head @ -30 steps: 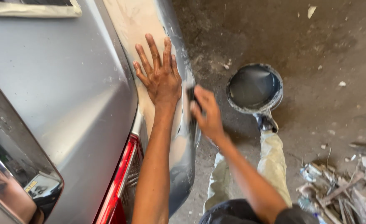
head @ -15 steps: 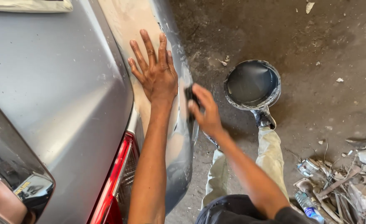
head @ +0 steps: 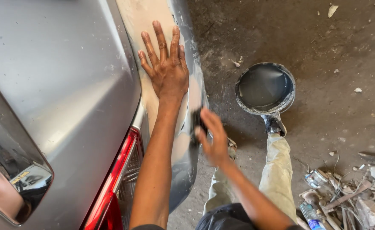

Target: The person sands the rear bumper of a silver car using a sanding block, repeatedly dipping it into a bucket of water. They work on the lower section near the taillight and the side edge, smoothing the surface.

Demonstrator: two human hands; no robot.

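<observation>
The person stands at the rear corner of a silver car (head: 59, 93), looking down along its side panel. A pale, dull patch of filler or primer (head: 142, 17) covers the panel edge above the red tail lamp (head: 119, 170).

**Hands.** The left hand (head: 164, 70) lies flat on the pale patch, fingers spread wide, palm pressed to the surface. The right hand (head: 213, 138) is closed around a small dark sanding block (head: 197, 123), held against the lower side of the panel just below the left hand. The block is partly hidden by the fingers, so its exact shape cannot be told.

**Step in hand.** To judge from the posture, this is the rubbing-down of the repaired panel: one hand steadies or feels the surface, the other works the block along the edge.

**Next move.** It calls for an even stroke along the panel curve, with the block kept flat so that no groove is cut into the soft patch, and for the left hand to check for high spots.

**Surroundings.** On the concrete floor (head: 323, 64) near the person's right shoe (head: 274, 124) stands a round pail of dark liquid (head: 265, 87), probably for wetting the block. Rubble and a plastic bottle (head: 310, 212) lie at the lower right, well apart from the work.
</observation>
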